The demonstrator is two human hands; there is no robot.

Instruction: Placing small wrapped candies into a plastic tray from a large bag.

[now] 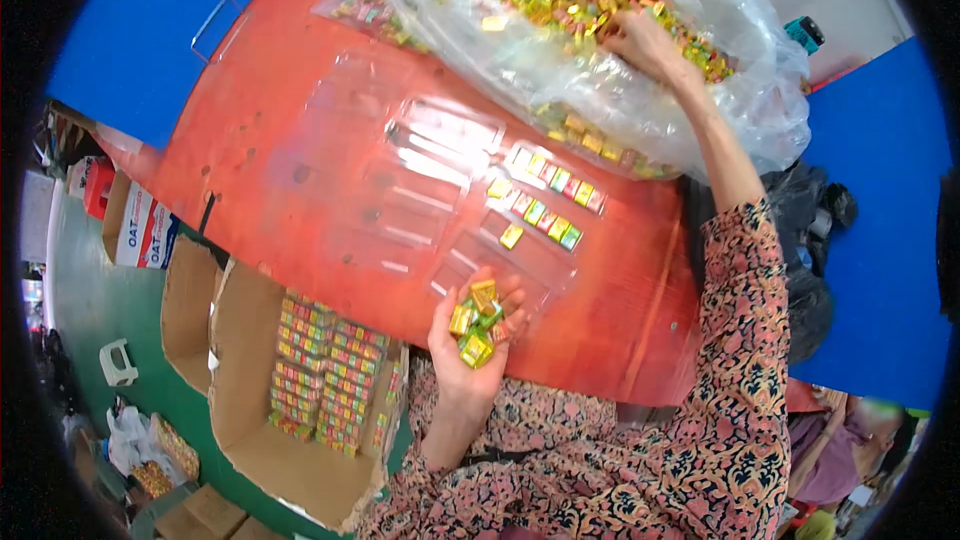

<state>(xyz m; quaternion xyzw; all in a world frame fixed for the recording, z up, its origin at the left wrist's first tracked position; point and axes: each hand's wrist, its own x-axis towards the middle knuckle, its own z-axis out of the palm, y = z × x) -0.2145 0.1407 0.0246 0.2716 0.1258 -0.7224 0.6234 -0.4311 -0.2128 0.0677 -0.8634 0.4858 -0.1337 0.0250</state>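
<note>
A cardboard box (250, 360) of stacked packs (325, 380) stands beside a white stool (117, 362).

One bag (640, 90), perhaps three boxes (250, 340) (edges blurred).

bare red table (300, 150) left of clear tray (470, 200), candy bag (600, 60) crowding far edge, packed carton (300, 390) below

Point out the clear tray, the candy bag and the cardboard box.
clear tray (440, 155), head view, on an empty slot near its middle.
candy bag (640, 105), head view, on its clear plastic wall.
cardboard box (290, 465), head view, on its bare floor.
</note>
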